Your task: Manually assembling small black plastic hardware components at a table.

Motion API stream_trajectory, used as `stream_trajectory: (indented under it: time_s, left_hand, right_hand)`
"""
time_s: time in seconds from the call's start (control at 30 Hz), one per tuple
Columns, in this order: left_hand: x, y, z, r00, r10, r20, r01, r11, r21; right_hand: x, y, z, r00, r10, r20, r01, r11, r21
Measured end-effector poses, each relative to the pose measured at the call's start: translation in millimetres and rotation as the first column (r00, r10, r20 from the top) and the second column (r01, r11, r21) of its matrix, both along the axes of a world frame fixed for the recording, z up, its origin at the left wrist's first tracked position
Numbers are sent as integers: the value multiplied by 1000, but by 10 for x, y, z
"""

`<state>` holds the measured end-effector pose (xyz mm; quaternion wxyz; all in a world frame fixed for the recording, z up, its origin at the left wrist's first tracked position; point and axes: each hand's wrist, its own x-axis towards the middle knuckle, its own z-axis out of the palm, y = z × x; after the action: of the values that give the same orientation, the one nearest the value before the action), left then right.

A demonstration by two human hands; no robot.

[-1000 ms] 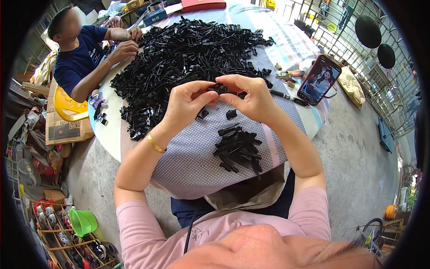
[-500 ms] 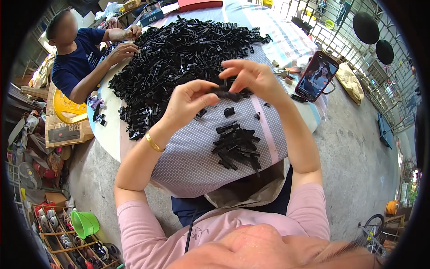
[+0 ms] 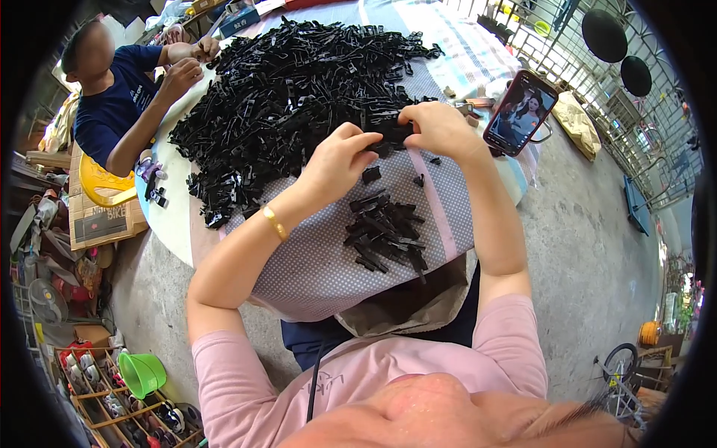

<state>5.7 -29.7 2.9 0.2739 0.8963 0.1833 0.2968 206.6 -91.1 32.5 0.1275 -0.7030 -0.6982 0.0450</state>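
Note:
A large heap of black plastic clips (image 3: 276, 97) covers much of the cloth-covered table. At its near right edge, my left hand (image 3: 336, 164) pinches a black clip (image 3: 382, 147) between thumb and fingers. Close beside it, my right hand (image 3: 442, 133) has its fingers curled onto black clip pieces, touching the heap's edge; its exact grip is partly hidden against the other black pieces. Nearer to me lies a smaller pile of black clips (image 3: 385, 233). Between that pile and my hands sits a single black piece (image 3: 371, 175).
A phone (image 3: 520, 112) playing a video leans upright on the right. Across at the left, another person (image 3: 112, 104) handles pieces at the heap. An open brown bag (image 3: 418, 302) is at my lap, under the table's edge (image 3: 314, 310). A green bucket (image 3: 142, 373) stands lower left.
My hands have lowered and moved slightly apart from their raised position; the right fingers, spread before, have curled down onto clip pieces. The view has shifted slightly.

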Motion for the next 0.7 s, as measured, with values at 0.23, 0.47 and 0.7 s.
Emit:
stream_trajectory:
  time_s: [0.23, 0.47, 0.7]
  left_hand:
    - [33, 22, -102, 988, 107, -109, -89, 984, 154]
    - [-11, -2, 5, 979, 81, 185, -76, 996, -34]
    - [-202, 203, 131, 912, 265, 313, -9, 776, -630]
  right_hand:
    - [-183, 20, -42, 997, 80, -16, -79, 994, 80]
    - [-125, 70, -13, 910, 215, -353, -10, 866, 500]
    - [-380, 27, 71, 400, 328, -856, -26, 937, 347]
